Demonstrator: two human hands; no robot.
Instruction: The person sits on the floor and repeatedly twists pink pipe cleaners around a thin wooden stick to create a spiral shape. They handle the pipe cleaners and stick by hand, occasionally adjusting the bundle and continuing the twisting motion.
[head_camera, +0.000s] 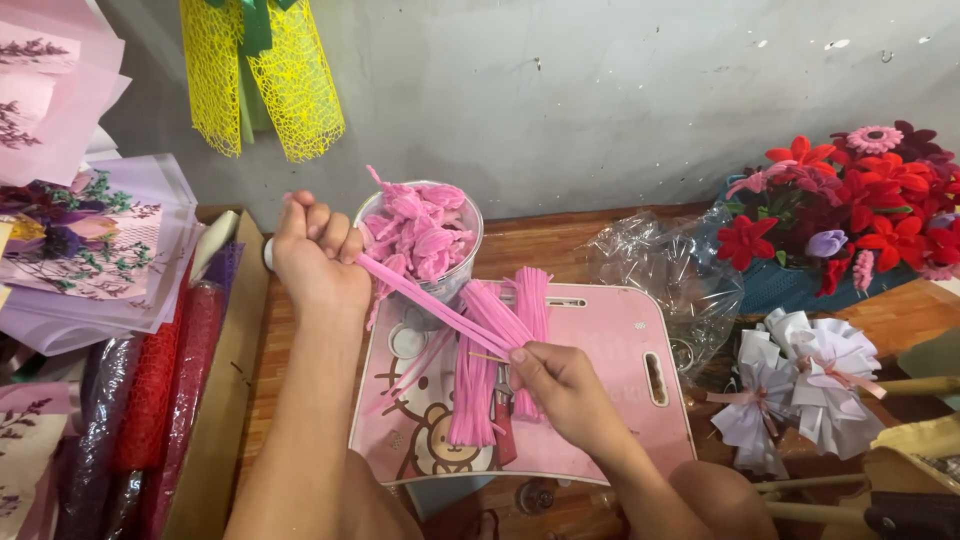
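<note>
My left hand (312, 252) is a closed fist gripping one end of a pink pipe cleaner (425, 300), pulled taut toward the upper left. My right hand (560, 385) pinches its other end, along with a thin wooden stick (484, 356), above a bundle of pink pipe cleaners (500, 345) lying on a pink cartoon-printed lap board (610, 330). A clear plastic cup (466, 225) filled with curled pink pipe-cleaner pieces stands at the board's far edge, just right of my left hand. Red-handled pliers (503, 430) lie partly under the bundle.
Rolls of red and purple mesh wrap (150, 400) fill a box at left, under stacked floral wrapping paper (90, 240). Crumpled clear cellophane (665, 270), a basket of red and pink pipe-cleaner flowers (860, 215) and white ribbon bows (800, 385) sit at right. Yellow mesh (262, 75) hangs on the wall.
</note>
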